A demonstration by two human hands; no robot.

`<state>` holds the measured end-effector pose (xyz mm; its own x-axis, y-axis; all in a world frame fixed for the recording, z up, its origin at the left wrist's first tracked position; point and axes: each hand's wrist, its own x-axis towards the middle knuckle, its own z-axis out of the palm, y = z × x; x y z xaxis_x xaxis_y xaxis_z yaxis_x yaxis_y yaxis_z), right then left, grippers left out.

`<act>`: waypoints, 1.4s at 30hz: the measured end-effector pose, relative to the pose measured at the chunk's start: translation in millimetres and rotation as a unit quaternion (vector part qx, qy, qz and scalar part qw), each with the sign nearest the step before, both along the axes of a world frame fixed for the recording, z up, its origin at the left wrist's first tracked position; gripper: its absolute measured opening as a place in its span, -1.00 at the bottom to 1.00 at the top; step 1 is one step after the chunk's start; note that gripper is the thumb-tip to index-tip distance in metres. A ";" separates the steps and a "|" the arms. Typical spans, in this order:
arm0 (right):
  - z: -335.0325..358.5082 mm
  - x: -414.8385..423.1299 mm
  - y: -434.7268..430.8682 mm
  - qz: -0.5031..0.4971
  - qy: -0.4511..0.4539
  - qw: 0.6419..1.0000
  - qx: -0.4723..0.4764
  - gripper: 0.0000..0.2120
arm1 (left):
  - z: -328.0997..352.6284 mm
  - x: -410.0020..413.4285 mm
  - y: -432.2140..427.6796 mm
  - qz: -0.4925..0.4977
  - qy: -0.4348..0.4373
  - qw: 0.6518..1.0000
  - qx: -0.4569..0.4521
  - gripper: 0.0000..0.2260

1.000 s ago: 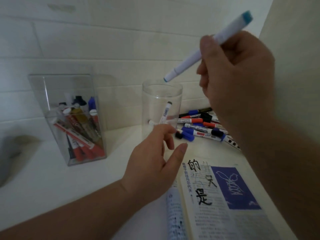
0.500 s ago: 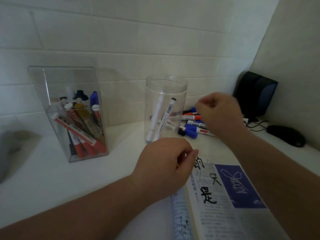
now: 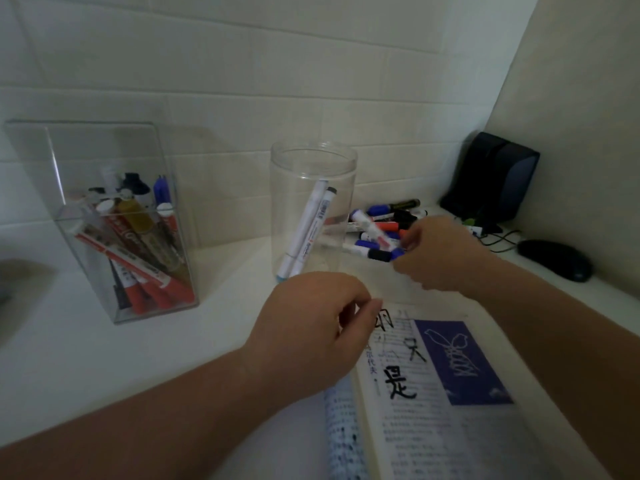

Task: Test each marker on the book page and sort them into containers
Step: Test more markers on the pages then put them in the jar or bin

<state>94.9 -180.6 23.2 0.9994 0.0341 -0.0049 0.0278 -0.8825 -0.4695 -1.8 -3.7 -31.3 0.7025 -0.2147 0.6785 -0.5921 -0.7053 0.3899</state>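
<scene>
1. Centrally: round jar (image 3: 313, 188), clear, upright on white counter (image 3: 86, 358); two white markers (image 3: 310, 230) inside, leaning side by side, tips down on the jar floor, upper ends against the right wall.
2. Left: square clear bin (image 3: 104, 216), upright, well apart from jar; crowded with markers, mostly red-capped, plus one gold, one blue, one black; several tilted, caps down.
3. Behind and right of jar: loose marker pile (image 3: 384, 223) flat on counter near the wall; blue, red and black caps, white barrels.
4. Right hand (image 3: 440, 254): knuckles up, at the near edge of the pile; fingers (image 3: 412, 237) curled and touching the nearest markers, a blue cap just at the fingertips; cannot tell whether closed on one, blurred.
5. Left hand (image 3: 311, 327): in front of jar, over the top left corner of the book; fingers (image 3: 363, 323) loosely curled, thumb near forefinger, nothing visibly held.
6. Bottom right: book (image 3: 433, 427), open, flat on counter; right page printed, with large black marker strokes and a dark blue panel bearing white scribble; left page partly hidden under left forearm.
7. Far right corner: dark speaker (image 3: 491, 178) upright by the wall; black mouse (image 3: 554, 259) just in front, cables between.
8. Backdrop: white tiled wall (image 3: 242, 81) behind; plain beige wall to the right.
</scene>
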 end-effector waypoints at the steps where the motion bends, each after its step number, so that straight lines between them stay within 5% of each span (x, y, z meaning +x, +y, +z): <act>1: 3.4 -9.3 -10.5 -0.023 0.039 0.996 0.081 -0.81 | 0.7 -0.3 -0.1 0.002 -0.003 1.000 -0.002 -0.78; 4: 10.1 -45.9 -39.1 -0.079 0.136 0.937 0.311 -0.72 | 1.2 -3.5 -3.7 0.001 -0.007 1.000 0.002 -0.79; 6: 9.2 -67.6 -49.7 -0.077 0.170 0.913 0.363 -0.66 | 0.4 -6.5 -7.6 -0.003 -0.010 1.000 0.023 -0.77; 9: 6.3 -90.6 -47.8 -0.056 0.178 0.908 0.374 -0.59 | 2.3 -11.1 -11.7 -0.017 0.006 0.998 0.059 -0.72; 13: -1.6 -110.2 -27.3 0.008 0.145 0.951 0.273 -0.62 | 8.3 -15.5 -14.6 -0.046 0.043 0.992 0.111 -0.64; 18: -7.6 -126.8 -17.1 0.071 0.102 0.893 0.432 -0.76 | 9.9 -17.8 -13.8 -0.064 0.069 0.987 0.129 -0.72; 27: -15.4 -134.0 -28.2 0.072 -0.049 0.888 0.451 -0.80 | 12.7 -23.4 -18.7 -0.091 0.140 0.975 0.149 -0.70; 42: -22.6 -134.0 -26.3 0.154 -0.036 0.879 0.449 -0.72 | 17.7 -29.0 -25.5 -0.111 0.091 0.977 0.156 -0.81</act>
<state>-39.1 -206.9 0.6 0.9384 0.2612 0.2261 0.2596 -0.1015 -0.9604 -30.9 -29.2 -13.5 0.7181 -0.5523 0.4234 -0.6849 -0.6688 0.2892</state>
